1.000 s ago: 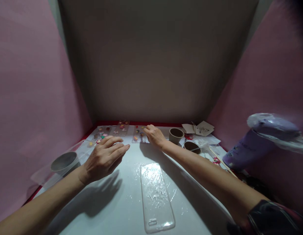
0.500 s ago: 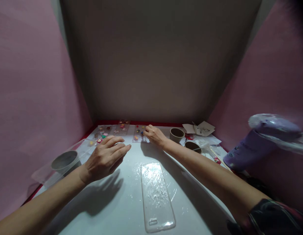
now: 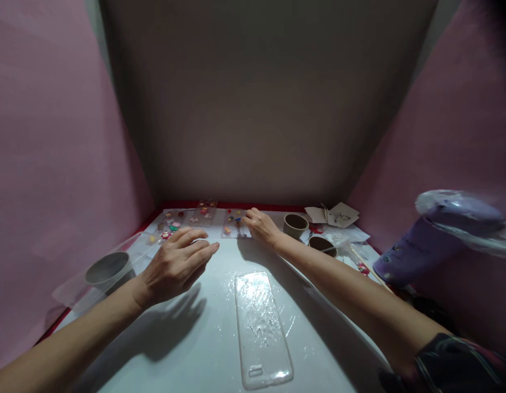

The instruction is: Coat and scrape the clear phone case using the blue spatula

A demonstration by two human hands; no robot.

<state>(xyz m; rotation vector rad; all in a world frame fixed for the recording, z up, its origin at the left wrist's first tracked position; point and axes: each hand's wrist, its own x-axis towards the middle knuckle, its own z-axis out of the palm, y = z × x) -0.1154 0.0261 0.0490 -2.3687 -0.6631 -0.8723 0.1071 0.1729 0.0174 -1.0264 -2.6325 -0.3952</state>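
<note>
A clear phone case (image 3: 263, 330) lies flat on the white table, its surface wet-looking and shiny with a wavy coating. My left hand (image 3: 177, 259) hovers above the table to the left of that case, fingers stretched and slightly apart, holding nothing. At the far side, my right hand (image 3: 260, 226) has its fingers curled together at the right edge of a decorated clear case (image 3: 233, 232) bearing small coloured charms. Whatever its fingertips pinch, if anything, is hidden. Loose colourful charms (image 3: 173, 226) lie beyond my left hand.
A grey cup (image 3: 109, 270) stands left behind a clear sheet. Two brown-rimmed cups (image 3: 296, 225) are right of my right hand. White cards (image 3: 341, 215) lie at the back right. A purple bottle (image 3: 424, 248) with plastic wrap leans by the pink wall. Another decorated case (image 3: 201, 217) lies far left.
My right hand has shifted slightly to the right, uncovering a little more of the decorated case. My left hand and the clear case in front have stayed put.
</note>
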